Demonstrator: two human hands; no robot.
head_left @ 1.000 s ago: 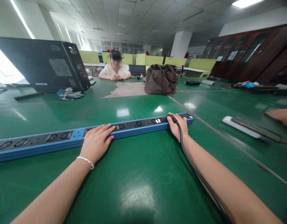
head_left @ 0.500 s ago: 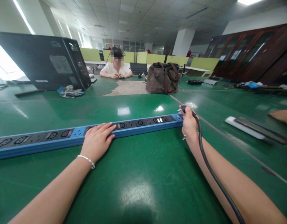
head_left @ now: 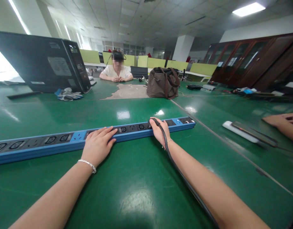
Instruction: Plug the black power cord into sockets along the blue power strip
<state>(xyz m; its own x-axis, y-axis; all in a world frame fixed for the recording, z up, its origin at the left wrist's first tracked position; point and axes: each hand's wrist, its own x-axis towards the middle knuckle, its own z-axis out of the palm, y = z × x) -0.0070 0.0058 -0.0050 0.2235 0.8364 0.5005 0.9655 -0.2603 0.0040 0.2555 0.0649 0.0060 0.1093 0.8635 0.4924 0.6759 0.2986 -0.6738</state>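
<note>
A long blue power strip [head_left: 134,135] with black and blue sockets lies across the green table. My left hand [head_left: 98,140] rests flat on its middle, fingers stretched over the top. In my right hand [head_left: 158,130] is a black power plug [head_left: 153,122], held against the strip's sockets right of centre. My fingers partly hide the plug, and whether its pins are in a socket I cannot tell. From the plug a thick black cable [head_left: 175,163] runs back along my right forearm.
A black computer tower [head_left: 46,63] and grey-blue gloves [head_left: 68,94] are at the left. Further back are a brown bag [head_left: 158,84] and a seated person [head_left: 116,71]. At the right, another person's hand [head_left: 277,120] is near a white bar-shaped object [head_left: 237,131].
My right hand has moved left with the plug, from the strip's right end to sockets nearer its middle. My left hand stays on the strip.
</note>
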